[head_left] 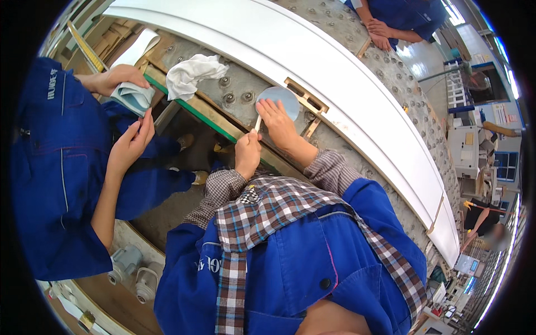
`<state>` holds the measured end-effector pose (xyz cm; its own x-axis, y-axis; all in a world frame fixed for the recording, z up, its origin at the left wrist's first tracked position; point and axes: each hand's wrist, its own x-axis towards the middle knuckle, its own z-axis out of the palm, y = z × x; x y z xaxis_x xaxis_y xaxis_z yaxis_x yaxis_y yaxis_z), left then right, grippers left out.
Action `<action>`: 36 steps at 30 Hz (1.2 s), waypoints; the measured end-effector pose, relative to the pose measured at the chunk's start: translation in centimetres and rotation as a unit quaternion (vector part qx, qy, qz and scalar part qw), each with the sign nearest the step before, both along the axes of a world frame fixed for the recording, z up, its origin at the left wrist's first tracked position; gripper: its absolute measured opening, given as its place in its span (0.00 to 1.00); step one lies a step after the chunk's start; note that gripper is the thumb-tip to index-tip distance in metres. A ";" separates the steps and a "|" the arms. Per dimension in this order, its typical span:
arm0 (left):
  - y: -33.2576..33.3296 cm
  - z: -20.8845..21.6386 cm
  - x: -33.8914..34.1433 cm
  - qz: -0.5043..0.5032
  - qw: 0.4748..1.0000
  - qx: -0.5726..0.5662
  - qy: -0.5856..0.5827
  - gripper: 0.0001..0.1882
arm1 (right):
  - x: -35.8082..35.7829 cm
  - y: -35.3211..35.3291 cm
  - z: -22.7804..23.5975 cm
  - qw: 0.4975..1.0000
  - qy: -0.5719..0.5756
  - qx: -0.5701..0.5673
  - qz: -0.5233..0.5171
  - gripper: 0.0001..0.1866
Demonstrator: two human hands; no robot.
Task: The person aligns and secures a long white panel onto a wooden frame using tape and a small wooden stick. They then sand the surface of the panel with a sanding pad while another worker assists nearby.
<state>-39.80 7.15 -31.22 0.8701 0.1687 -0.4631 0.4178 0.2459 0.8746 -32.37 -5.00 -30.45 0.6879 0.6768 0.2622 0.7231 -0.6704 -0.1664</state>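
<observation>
My left hand (248, 153) is closed around the pale, thin handle (258, 123) of a round, flat paddle with a grey-blue face (288, 100). My right hand (281, 127) lies flat on that face, fingers stretched out and close together, covering its lower left part. The paddle is over the near edge of a metal table (245, 110) studded with ball rollers. Just beyond it runs a long, white, curved panel (312, 72). A tan slotted bracket (306, 95) sits at the panel's near edge, beside the paddle.
A crumpled white cloth (192, 75) lies on the table to the left. At my left, a co-worker in blue holds a folded light-blue sheet (134, 97). Another person's folded hands (379, 32) rest across the table. A green strip (195, 111) lines the near edge.
</observation>
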 end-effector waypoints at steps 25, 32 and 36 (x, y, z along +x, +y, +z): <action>0.6 1.0 0.3 0.008 0.999 -0.042 0.021 0.21 | 0.3 0.2 0.2 0.999 0.032 0.010 -0.001 0.29; 0.1 0.0 0.0 0.012 0.999 -0.050 0.013 0.20 | -0.1 -0.1 0.3 0.998 0.062 0.023 0.006 0.29; 0.4 0.6 -0.1 -0.009 0.997 -0.073 0.009 0.20 | -1.4 -0.3 -2.2 0.997 0.023 0.064 0.021 0.29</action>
<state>-39.86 7.52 -30.62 0.8637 0.0838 -0.4970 0.4381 0.3626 0.8225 -33.76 -5.34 -32.70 0.6731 0.6682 0.3170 0.7395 -0.6113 -0.2818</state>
